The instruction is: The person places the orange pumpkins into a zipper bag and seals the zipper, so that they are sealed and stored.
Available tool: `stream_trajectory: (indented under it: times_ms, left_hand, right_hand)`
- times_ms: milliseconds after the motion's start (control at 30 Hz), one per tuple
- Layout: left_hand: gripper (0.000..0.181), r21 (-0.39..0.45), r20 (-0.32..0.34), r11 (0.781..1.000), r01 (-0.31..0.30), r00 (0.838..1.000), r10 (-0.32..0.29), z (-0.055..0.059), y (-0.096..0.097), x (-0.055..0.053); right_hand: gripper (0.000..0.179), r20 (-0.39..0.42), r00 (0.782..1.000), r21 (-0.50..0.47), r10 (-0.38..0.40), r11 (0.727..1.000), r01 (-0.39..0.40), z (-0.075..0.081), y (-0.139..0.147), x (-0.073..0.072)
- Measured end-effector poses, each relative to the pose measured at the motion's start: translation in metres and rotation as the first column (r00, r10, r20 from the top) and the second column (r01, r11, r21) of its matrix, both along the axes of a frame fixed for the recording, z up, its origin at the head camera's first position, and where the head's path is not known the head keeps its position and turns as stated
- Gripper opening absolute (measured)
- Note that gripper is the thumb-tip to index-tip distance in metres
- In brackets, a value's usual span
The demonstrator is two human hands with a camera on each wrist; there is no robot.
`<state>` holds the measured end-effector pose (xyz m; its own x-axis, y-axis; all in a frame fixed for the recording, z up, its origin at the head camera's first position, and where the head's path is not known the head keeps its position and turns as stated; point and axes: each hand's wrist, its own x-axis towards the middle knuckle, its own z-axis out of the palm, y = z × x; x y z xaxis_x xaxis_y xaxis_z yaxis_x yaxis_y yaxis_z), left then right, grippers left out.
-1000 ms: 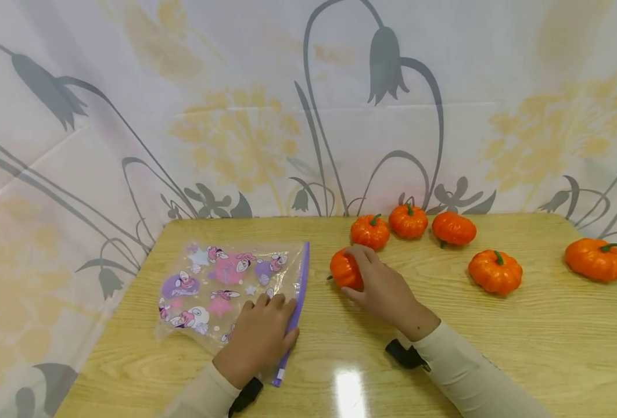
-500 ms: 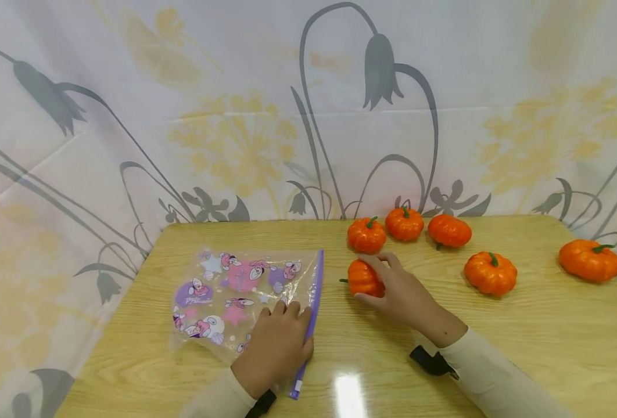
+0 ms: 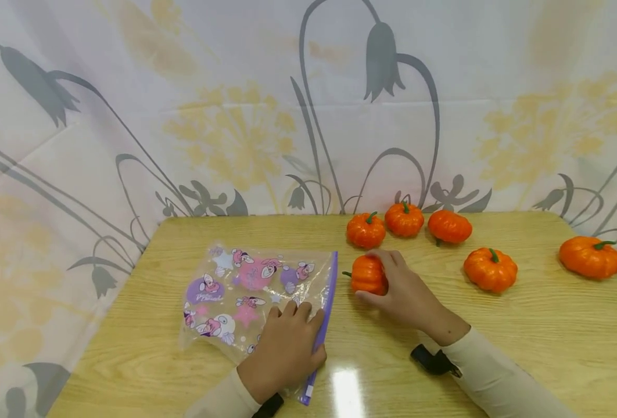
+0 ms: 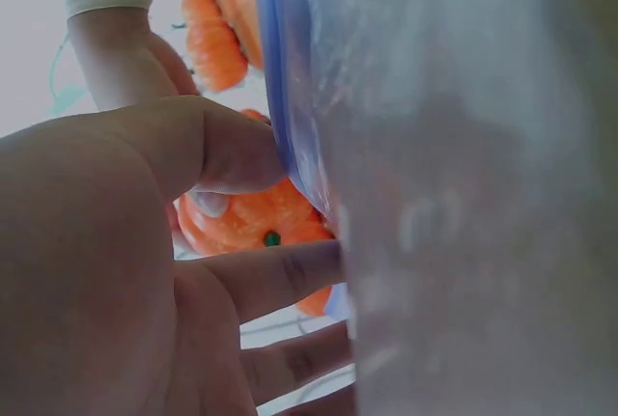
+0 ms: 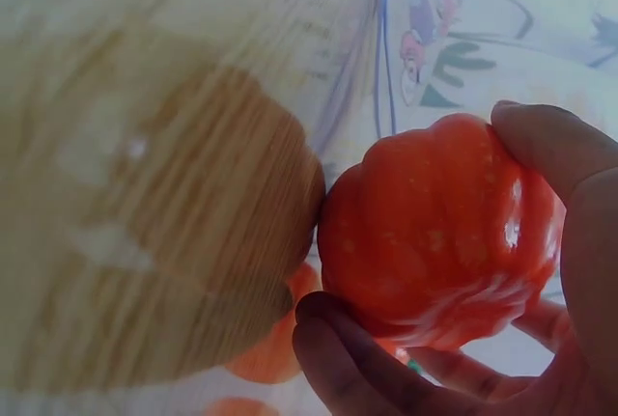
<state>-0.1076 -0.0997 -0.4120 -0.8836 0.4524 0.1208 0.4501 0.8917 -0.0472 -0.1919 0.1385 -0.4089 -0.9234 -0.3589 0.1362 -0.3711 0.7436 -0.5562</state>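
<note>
A small orange pumpkin (image 3: 367, 275) lies on its side on the wooden table, its green stem pointing left. My right hand (image 3: 405, 296) grips it from the right; in the right wrist view, thumb and fingers curve round the pumpkin (image 5: 439, 228). To its left lies a clear zip bag (image 3: 258, 290) printed with pink and purple figures, with a purple zip edge (image 3: 330, 290) facing the pumpkin. My left hand (image 3: 284, 345) holds the bag near that edge. In the left wrist view, the thumb touches the purple strip (image 4: 275, 78), while the bag hides the fingertips.
Behind the held pumpkin, a pumpkin (image 3: 366, 231), another pumpkin (image 3: 404, 220) and a third pumpkin (image 3: 449, 226) stand in a row. Farther right sit a pumpkin (image 3: 490, 270) and one more pumpkin (image 3: 591, 258). A floral cloth (image 3: 266, 116) hangs behind the table (image 3: 444, 371).
My left hand has slid to the right with the bag. My right hand and the pumpkin it grips have also shifted a little right. The other pumpkins stay in place.
</note>
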Motion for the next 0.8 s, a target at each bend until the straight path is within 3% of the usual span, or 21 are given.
stream_trajectory:
  times_ms: [300, 567, 800]
  left_hand:
    - [0.044, 0.022, -0.088, 0.999, 0.023, 0.996, -0.021, -0.0031, -0.0015, -0.0003]
    - [0.037, 0.061, -0.031, 0.998, 0.005, 1.0, -0.003, -0.0032, -0.0011, -0.0013]
    - [0.034, 0.117, -0.071, 0.992, 0.044, 0.997, -0.036, -0.0035, -0.0009, -0.0018]
  right_hand:
    - [0.071, 0.017, 1.0, 0.001, 0.01, 1.0, -0.01, 0.001, 0.0033, -0.0023]
    - [0.071, 0.015, 1.0, 0.014, -0.011, 1.0, 0.01, 0.0026, 0.0051, -0.0033]
    - [0.07, 0.018, 1.0, 0.022, -0.025, 0.999, 0.025, 0.0026, 0.0058, -0.0022]
